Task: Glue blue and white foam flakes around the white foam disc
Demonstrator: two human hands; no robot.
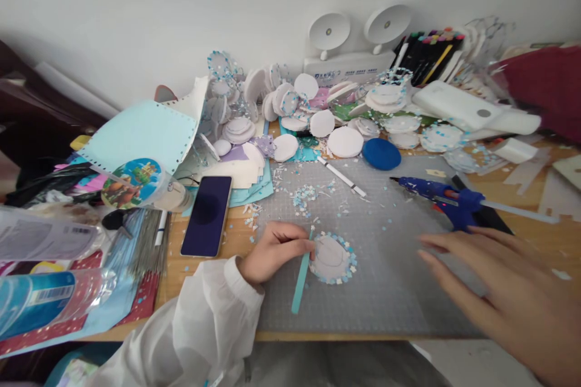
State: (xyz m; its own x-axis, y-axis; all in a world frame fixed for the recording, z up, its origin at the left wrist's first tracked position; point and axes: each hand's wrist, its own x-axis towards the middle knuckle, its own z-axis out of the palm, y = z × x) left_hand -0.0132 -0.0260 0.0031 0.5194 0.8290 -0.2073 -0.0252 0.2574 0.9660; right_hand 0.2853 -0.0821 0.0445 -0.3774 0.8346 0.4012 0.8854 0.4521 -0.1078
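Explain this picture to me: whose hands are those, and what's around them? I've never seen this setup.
There is no machine: these are a person's bare hands, seen by one camera worn on the head, looking forward and down. The left hand pinches a flat teal strip by the edge of a round white disc edged with small blue and white pieces. The right hand is open, with nothing visible in it, near a blue glue gun. Below lies a grey gridded mat. A rectangular phone with a dark screen lies to the left, and round white discs crowd the back.
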